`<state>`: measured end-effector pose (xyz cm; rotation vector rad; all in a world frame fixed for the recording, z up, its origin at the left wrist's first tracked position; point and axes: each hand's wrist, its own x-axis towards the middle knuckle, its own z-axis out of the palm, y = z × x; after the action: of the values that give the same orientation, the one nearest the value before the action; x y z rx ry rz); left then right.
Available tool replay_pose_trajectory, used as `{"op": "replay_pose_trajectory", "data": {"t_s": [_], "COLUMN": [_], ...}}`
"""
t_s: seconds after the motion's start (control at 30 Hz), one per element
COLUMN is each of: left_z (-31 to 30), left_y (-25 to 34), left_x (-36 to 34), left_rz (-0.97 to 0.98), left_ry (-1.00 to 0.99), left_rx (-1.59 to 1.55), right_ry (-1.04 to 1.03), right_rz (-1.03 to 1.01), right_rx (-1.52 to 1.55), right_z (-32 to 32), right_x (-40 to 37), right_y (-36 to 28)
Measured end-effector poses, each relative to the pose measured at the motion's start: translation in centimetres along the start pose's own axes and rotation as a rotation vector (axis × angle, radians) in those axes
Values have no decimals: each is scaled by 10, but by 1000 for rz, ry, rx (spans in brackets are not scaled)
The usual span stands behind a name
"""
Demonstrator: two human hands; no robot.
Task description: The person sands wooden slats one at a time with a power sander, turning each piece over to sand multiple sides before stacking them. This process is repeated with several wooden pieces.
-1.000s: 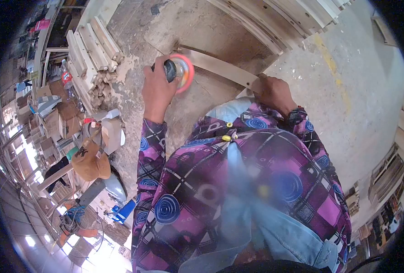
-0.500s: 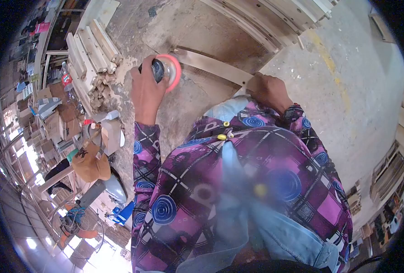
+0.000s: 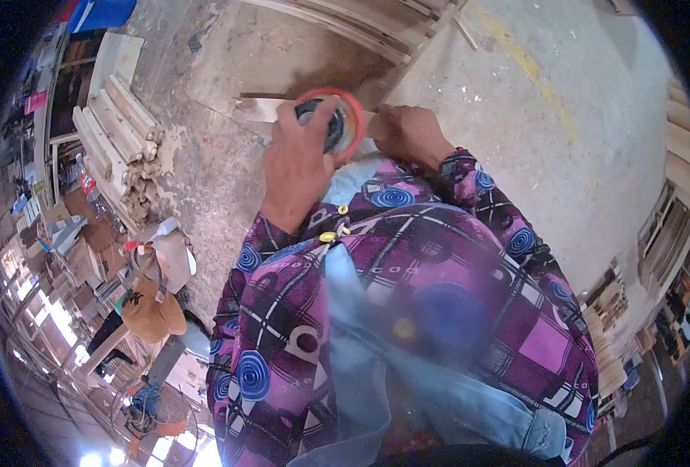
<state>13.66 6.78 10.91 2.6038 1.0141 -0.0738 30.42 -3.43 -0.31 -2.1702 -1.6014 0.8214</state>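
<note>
Left hand is holding a disc sander against a wooden strip
The left hand is clenching the sander's dark body, its red-rimmed disc sitting on the strip; the right hand is gripping the strip's end just beside the disc, over the concrete floor

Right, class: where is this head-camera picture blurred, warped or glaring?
Head view: the fisheye lens bends the floor and blackens the corners; the shirt near the lens is hazily blurred; a bright patch at lower left blows out white; the left hand on the sander and the right hand on the wood strip look sharp.
</note>
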Motion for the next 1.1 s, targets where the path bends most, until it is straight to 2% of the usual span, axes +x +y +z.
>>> {"op": "replay_pose_trajectory", "data": {"t_s": [0.1, 0.17, 0.23, 0.27, 0.33, 0.4, 0.47, 0.53, 0.6, 0.7, 0.73, 0.8, 0.87, 0.97, 1.1], "left_z": [-4, -12, -21, -21, -17, -12, -4, -3, -2, 5, 7, 7, 7, 4, 2], "left_y": [-24, -50, -73, -78, -75, -66, -42, -14, 11, 34, 38, 37, 35, 19, 19], "left_x": [5, 8, 9, 7, 4, 4, 6, 8, 10, 11, 12, 13, 12, 13, 12], "left_rz": [-40, -241, -255, -275, -240, -209, -2, -16, 82, 123, 145, 146, 147, 93, 60], "left_ry": [18, 99, 118, 141, 118, 98, 131, 73, -20, -45, -76, -85, -94, 2, -10], "left_rx": [-24, 43, 61, 80, 106, 131, 148, 117, 76, 63, 73, 95, 118, 128, 171], "right_ry": [12, 23, -150, -149, -246, -249, -345, -341, -338, -329, -286, -239, -276, -323, -351], "right_rz": [11, 3, 182, 188, 390, 339, 416, 424, 428, 382, 429, 480, 358, 348, 290], "right_rx": [68, 103, 686, 691, 1850, 1822, 2037, 2069, 2095, 2132, 2121, 2115, 2098, 2115, 2110], "right_z": [-11, -14, -6, -2, 7, 13, 11, 4, 2, 9, 7, 7, 7, 16, 18], "right_x": [-10, -21, -27, -30, -34, -26, -20, -19, -19, -14, -14, -10, -9, -6, -4], "right_y": [6, 21, 38, 39, 34, 34, 37, 28, 26, 25, 21, 17, 18, 26, 27]}}
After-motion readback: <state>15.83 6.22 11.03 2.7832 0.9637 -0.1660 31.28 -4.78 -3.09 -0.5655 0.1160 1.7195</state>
